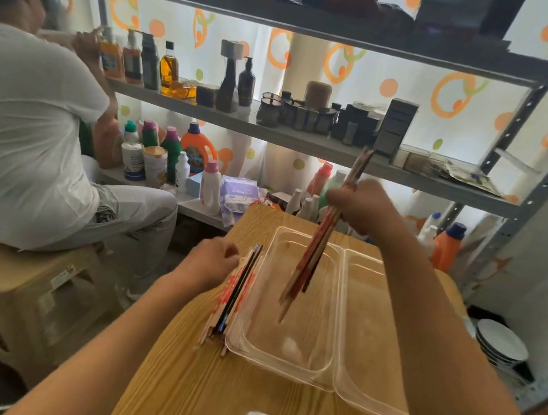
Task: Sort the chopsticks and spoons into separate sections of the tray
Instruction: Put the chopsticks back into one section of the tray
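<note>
While left fingers touch table chopsticks, right hand grips a bundle — tips down.

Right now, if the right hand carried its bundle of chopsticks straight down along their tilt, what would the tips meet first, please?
Probably the floor of the clear tray's left section; the chopsticks gripped by the right hand point into it, though depth is unclear.
</note>
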The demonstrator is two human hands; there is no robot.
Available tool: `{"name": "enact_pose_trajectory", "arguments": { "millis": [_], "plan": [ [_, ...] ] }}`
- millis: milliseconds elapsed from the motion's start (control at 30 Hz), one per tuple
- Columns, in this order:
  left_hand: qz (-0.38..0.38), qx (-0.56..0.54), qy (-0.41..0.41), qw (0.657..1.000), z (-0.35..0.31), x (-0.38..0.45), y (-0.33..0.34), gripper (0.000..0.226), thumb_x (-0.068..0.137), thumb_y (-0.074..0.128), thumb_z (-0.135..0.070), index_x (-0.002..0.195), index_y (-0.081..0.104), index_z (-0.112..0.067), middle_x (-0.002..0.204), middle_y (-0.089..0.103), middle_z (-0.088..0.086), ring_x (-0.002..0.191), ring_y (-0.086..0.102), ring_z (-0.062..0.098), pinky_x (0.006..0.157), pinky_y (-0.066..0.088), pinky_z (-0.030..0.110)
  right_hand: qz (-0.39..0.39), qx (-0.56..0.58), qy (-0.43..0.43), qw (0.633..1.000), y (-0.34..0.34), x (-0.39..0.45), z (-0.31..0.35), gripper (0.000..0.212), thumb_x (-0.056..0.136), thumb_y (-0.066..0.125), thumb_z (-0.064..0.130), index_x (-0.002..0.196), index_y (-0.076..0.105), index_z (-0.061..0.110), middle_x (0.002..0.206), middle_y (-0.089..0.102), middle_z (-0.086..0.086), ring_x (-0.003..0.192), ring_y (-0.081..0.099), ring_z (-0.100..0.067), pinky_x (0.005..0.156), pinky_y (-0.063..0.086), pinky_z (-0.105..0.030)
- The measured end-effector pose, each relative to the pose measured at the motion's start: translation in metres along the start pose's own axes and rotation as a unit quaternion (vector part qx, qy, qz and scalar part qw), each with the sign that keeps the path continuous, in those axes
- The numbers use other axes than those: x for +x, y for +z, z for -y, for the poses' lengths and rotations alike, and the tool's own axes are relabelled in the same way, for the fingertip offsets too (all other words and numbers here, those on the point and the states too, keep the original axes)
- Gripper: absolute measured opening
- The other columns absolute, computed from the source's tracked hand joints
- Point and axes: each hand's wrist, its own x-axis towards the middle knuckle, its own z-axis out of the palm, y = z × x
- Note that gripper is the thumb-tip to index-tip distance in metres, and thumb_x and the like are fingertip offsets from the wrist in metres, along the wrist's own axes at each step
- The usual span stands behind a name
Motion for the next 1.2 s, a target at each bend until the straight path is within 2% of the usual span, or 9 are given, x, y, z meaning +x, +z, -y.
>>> {"name": "enact_pose_trajectory", "arguments": {
  "millis": [67,167,400,600,700,800,900,1100,1200],
  "plan": [
    [0.032,0.022,-0.039,0.998,0.009,0.004,0.018,0.013,0.094,0.057,-0.031,0.097,0.063,-0.020,0.094,0.064,0.000,0.079,0.059,0.011,0.068,0.047,0.027,0.068,-0.022,0.032,0.997,0.021,0.008,-0.009,0.016,0.090,0.064,0.023,0.080,0.059,0.011,0.072,0.055,-0.004,0.054,0.050,-0.010,0.043,0.041,-0.016],
    [0.058,0.059,-0.061,0.995,0.017,0.009,0.039,0.023,0.089,0.061,-0.043,0.098,0.059,-0.021,0.094,0.059,-0.002,0.079,0.056,0.011,0.065,0.044,0.028,0.129,-0.066,0.082,0.986,0.052,0.019,-0.027,0.014,0.086,0.067,0.022,0.082,0.057,0.013,0.074,0.055,-0.004,0.054,0.048,-0.010,0.039,0.039,-0.015],
    [0.039,0.042,-0.064,0.996,0.025,0.017,0.043,0.032,0.078,0.074,-0.040,0.098,0.059,-0.020,0.095,0.056,-0.001,0.081,0.055,0.012,0.064,0.042,0.028,0.194,-0.113,0.160,0.961,0.088,0.027,-0.052,0.019,0.083,0.071,0.030,0.083,0.064,0.013,0.069,0.057,-0.002,0.051,0.047,-0.011,0.042,0.038,-0.018],
    [0.060,0.018,-0.092,0.994,0.026,0.025,0.041,0.029,0.073,0.078,-0.035,0.091,0.059,-0.023,0.093,0.060,0.000,0.083,0.059,0.015,0.079,0.054,0.036,0.167,-0.143,0.185,0.958,0.104,0.026,-0.070,0.024,0.081,0.074,0.029,0.079,0.056,0.013,0.077,0.061,-0.003,0.062,0.055,-0.011,0.054,0.045,-0.022],
    [0.053,0.019,-0.116,0.992,0.027,0.027,0.039,0.023,0.077,0.076,-0.028,0.086,0.056,-0.021,0.088,0.060,0.001,0.080,0.059,0.015,0.071,0.050,0.030,0.152,-0.168,0.173,0.959,0.107,0.025,-0.074,0.023,0.084,0.071,0.027,0.077,0.053,0.015,0.081,0.062,-0.003,0.067,0.057,-0.010,0.059,0.048,-0.023],
    [0.058,0.036,-0.130,0.989,0.024,0.027,0.038,0.017,0.078,0.071,-0.022,0.082,0.054,-0.021,0.086,0.061,0.003,0.077,0.060,0.015,0.062,0.048,0.028,0.150,-0.158,0.166,0.962,0.109,0.025,-0.076,0.026,0.087,0.067,0.038,0.080,0.057,0.016,0.082,0.063,-0.002,0.070,0.060,-0.012,0.064,0.049,-0.027],
    [0.060,0.063,-0.135,0.987,0.020,0.030,0.038,0.017,0.078,0.069,-0.024,0.080,0.053,-0.020,0.083,0.059,0.002,0.074,0.058,0.014,0.056,0.043,0.026,0.137,-0.157,0.159,0.965,0.110,0.028,-0.075,0.028,0.089,0.063,0.044,0.080,0.057,0.018,0.084,0.064,-0.003,0.079,0.063,-0.016,0.077,0.054,-0.033],
    [0.083,0.059,-0.151,0.983,0.019,0.031,0.034,0.025,0.075,0.074,-0.025,0.086,0.053,-0.019,0.093,0.061,0.005,0.084,0.061,0.019,0.073,0.052,0.032,0.134,-0.153,0.149,0.968,0.103,0.027,-0.063,0.023,0.091,0.059,0.036,0.080,0.058,0.015,0.080,0.067,-0.004,0.077,0.065,-0.017,0.084,0.056,-0.038],
    [0.087,0.091,-0.148,0.981,0.019,0.029,0.042,0.015,0.079,0.066,-0.026,0.078,0.052,-0.020,0.084,0.061,0.005,0.078,0.062,0.020,0.066,0.050,0.030,0.138,-0.168,0.133,0.967,0.102,0.023,-0.058,0.024,0.092,0.058,0.036,0.079,0.055,0.016,0.079,0.067,-0.004,0.074,0.064,-0.016,0.083,0.056,-0.038]
  ]
}}
